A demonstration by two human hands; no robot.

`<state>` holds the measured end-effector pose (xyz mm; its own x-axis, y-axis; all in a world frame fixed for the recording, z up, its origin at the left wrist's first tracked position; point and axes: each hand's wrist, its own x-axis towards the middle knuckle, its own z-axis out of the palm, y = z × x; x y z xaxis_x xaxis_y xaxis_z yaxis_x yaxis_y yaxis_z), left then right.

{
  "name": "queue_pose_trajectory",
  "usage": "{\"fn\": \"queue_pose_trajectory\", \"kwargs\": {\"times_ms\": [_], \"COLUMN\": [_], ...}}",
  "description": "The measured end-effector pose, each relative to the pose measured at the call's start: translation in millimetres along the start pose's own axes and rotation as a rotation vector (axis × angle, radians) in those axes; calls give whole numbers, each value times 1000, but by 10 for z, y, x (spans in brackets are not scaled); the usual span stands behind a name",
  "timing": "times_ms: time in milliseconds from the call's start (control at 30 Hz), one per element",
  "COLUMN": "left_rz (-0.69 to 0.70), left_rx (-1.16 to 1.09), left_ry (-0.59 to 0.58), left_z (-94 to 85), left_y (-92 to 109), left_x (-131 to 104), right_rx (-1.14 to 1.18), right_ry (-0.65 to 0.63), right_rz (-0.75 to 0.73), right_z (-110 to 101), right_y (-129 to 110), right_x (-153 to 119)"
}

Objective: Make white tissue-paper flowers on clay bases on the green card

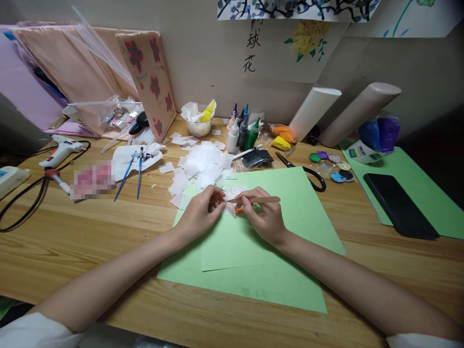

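Note:
My right hand (pixel 264 217) grips a flat wooden craft stick (pixel 266 199), its tip pointing left toward my left hand. The fingers of my left hand (pixel 205 210) are pinched together beside a small piece of white paper (pixel 229 210); whether they hold it is hidden. Between the hands lies a cluster of crumpled white paper (pixel 235 192), with a bit of orange (pixel 239 210) showing below the stick. Both hands rest over light green sheets (pixel 232 249), a smaller one on a larger one. A heap of white paper squares (pixel 203 162) spreads just beyond my left hand.
Black-handled scissors (pixel 314 178) lie right of the sheets. Paint bottles (pixel 243 133) and a plastic bowl (pixel 199 126) stand at the back. Blue brushes (pixel 139 174) and a hot glue gun (pixel 61 151) with its cord are at left. A black phone-like slab (pixel 400 205) lies at right.

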<state>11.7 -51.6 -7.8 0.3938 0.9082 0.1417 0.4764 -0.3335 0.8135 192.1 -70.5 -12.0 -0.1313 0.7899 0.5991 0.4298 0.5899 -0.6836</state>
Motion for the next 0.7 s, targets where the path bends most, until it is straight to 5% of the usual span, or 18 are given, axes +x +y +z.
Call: {"fn": "queue_pose_trajectory", "kwargs": {"times_ms": [100,200,700], "left_rz": [4,-7,-12], "left_rx": [6,-4,14], "left_ry": [6,4,30], "left_z": [13,20,30], "left_y": [5,19,10], "left_x": [15,17,20], "right_rx": [10,-8,-83], "right_ry": [50,-30,-120], "right_rz": [-109,-202,-77], "right_z": [-17,-23,19], "right_y": [-6,-11,7], "right_x": [-22,-36,-9]}}
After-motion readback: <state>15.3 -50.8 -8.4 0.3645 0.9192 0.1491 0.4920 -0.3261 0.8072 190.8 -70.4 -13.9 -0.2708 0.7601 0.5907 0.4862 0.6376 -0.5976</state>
